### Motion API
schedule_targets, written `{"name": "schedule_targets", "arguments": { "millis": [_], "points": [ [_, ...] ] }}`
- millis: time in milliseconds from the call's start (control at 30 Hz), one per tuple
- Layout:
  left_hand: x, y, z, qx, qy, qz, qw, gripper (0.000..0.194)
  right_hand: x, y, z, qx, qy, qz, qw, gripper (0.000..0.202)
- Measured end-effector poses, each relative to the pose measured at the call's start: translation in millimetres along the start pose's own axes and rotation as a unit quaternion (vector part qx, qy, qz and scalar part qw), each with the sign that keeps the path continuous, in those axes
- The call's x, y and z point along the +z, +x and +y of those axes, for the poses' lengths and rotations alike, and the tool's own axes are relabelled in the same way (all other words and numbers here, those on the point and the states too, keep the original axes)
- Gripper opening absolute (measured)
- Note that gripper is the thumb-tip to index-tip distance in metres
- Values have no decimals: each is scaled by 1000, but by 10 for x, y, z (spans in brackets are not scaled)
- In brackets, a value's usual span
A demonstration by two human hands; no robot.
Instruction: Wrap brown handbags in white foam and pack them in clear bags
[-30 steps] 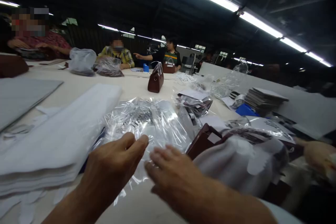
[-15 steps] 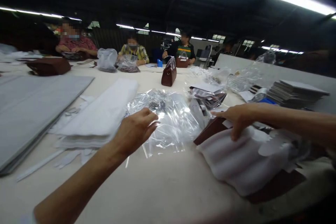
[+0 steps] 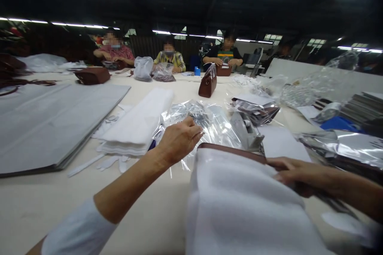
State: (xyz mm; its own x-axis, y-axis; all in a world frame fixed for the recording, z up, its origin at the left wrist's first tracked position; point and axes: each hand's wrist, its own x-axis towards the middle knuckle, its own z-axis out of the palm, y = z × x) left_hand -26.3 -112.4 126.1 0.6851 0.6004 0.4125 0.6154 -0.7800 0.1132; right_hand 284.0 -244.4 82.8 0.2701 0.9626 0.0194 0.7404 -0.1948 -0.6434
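Our right hand (image 3: 289, 172) pinches the brown bag (image 3: 231, 148) under its white sheet (image 3: 239, 201), close before us; our left hand (image 3: 182, 138), fingers curled together, is near the clear plastic (image 3: 214, 121).

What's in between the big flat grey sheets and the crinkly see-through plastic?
A pile of white sheets, with white scraps around its edge. You can see that in the head camera's view.

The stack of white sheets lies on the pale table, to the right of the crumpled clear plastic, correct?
Not the right: the head view shows the stack of white sheets to the left of the crumpled clear plastic. It does lie on the pale table.
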Motion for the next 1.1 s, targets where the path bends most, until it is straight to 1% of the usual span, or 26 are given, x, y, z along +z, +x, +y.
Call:
{"name": "schedule_targets", "arguments": {
  "millis": [33, 67, 100, 133, 167, 200, 300, 400, 500, 600, 700, 800, 867, 933, 1000, 1033, 1100],
  "points": [
    [-26, -29, 39, 11, 6, -11, 1000, 24, 73, -19, -92, 56, 87, -156, 982, 55],
    [-55, -69, 75, 23, 11, -23, 999, 24, 151, -32, -174, 98, 169, -276, 941, 64],
    [-83, -120, 104, 37, 18, -34, 999, 24, 229, -43, -240, 122, 233, -342, 902, 70],
    [-105, -182, 125, 51, 25, -44, 997, 24, 304, -57, -285, 127, 273, -351, 886, 73],
    [-119, -253, 136, 65, 35, -50, 996, 23, 371, -74, -305, 127, 297, -341, 883, 75],
    [-120, -331, 136, 77, 47, -48, 995, 21, 432, -96, -300, 127, 310, -321, 886, 75],
    [-33, -584, 76, 89, 75, -21, 993, 21, 578, -172, -159, 146, 334, -255, 895, 78],
    [134, -811, -4, 57, 40, 25, 997, 25, 698, -229, 36, 170, 358, -201, 896, 81],
    [246, -944, -11, 35, -18, 58, 998, 23, 793, -266, 126, 185, 392, -165, 886, 82],
    [223, -971, 63, 52, -43, 81, 994, 22, 846, -303, 101, 204, 413, -131, 878, 86],
    [97, -951, 158, 81, -62, 112, 989, 22, 879, -348, 49, 230, 432, -87, 868, 89],
    [-39, -960, 251, 103, -78, 134, 982, 26, 930, -403, 40, 242, 460, -62, 852, 84],
    [-78, -999, 313, 133, -58, 136, 980, 26, 980, -443, 54, 248, 479, -50, 841, 79],
    [-44, -1051, 368, 169, -30, 117, 978, 24, 1034, -478, 62, 252, 491, -43, 833, 73],
    [67, -1092, 401, 187, -17, 98, 977, 20, 1073, -497, 44, 251, 487, -33, 836, 75],
    [144, -1100, 405, 182, -17, 93, 979, 18, 1082, -498, 22, 251, 473, -26, 844, 79],
    [312, -1086, 386, 156, -21, 100, 983, 15, 1068, -481, -42, 243, 425, -13, 872, 94]
  ]
}}
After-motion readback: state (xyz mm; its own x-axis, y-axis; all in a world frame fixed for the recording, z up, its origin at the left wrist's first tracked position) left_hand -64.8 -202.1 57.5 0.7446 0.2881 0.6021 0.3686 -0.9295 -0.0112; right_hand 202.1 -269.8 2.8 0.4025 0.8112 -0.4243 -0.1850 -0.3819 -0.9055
